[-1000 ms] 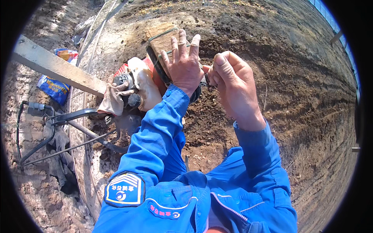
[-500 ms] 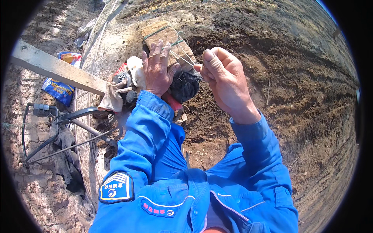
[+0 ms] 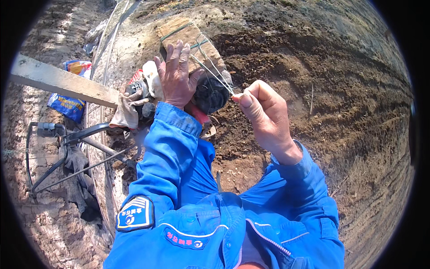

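My right hand (image 3: 268, 117) is closed, its thumb and forefinger pinching the end of a thin pale cord (image 3: 214, 76). Two strands of that cord run taut from a wooden block (image 3: 178, 35), which has green cord (image 3: 172, 32) wrapped round it. Against the block's near-left side my left hand (image 3: 175, 80) lies flat with fingers spread; its palm covers part of what is underneath. Just right of this hand, below the block, sits a black rounded part (image 3: 210, 96). A white plastic part (image 3: 153, 80) shows at the left hand's other side.
A pale beam (image 3: 67, 84) slants in from the left, with a dirty work glove (image 3: 123, 113) at its end. Below it stands a black tubular frame (image 3: 89, 132) over a grey rag (image 3: 76, 166). A blue bag (image 3: 67, 106) lies beyond. Loose brown soil (image 3: 313, 76) spreads rightward.
My right hand has moved down and slightly right, drawing the pale cord out straighter. My left hand stays pressed at the block; the block sits slightly farther left in view.
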Demonstrator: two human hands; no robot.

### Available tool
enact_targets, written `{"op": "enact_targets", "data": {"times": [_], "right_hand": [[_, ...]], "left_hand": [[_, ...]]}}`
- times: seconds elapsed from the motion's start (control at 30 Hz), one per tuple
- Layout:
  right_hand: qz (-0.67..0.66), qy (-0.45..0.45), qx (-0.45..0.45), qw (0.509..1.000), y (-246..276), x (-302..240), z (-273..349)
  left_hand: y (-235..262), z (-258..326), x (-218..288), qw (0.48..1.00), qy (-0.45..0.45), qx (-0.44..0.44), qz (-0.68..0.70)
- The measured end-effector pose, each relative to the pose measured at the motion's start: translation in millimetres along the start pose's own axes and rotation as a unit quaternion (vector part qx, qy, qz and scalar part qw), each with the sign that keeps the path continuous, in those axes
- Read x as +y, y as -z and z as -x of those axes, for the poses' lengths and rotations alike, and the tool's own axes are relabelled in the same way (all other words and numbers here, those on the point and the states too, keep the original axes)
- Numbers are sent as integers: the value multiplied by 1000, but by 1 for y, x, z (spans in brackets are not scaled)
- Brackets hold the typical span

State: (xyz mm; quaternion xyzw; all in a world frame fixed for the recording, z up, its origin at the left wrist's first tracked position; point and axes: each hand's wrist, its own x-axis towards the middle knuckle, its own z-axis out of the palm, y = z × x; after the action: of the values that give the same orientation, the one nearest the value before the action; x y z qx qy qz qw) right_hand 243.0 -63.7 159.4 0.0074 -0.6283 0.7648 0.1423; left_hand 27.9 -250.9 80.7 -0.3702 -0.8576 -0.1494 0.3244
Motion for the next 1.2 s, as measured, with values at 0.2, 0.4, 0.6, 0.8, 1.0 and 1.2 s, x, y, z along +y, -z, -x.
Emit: {"op": "enact_targets", "data": {"times": [0.2, 0.4, 0.6, 0.8, 1.0, 1.2], "right_hand": [[57, 46, -3, 997, 2, 4, 8], [11, 101, -11, 995, 0, 0, 21], [72, 88, -14, 993, 0, -1, 23], [91, 127, -56, 986, -2, -2, 26], [105, 168, -65, 978, -4, -3, 26], [114, 170, -76, 976, -5, -4, 26]], "left_hand": [[0, 0, -1, 1000, -5, -1, -5], [-2, 1, -1, 1000, -6, 4, 11], [0, -1, 1, 1000, -8, 10, 27], [1, -1, 1, 999, -8, 17, 40], [0, -2, -2, 999, -19, 13, 42], [1, -3, -1, 999, -18, 11, 45]]}}
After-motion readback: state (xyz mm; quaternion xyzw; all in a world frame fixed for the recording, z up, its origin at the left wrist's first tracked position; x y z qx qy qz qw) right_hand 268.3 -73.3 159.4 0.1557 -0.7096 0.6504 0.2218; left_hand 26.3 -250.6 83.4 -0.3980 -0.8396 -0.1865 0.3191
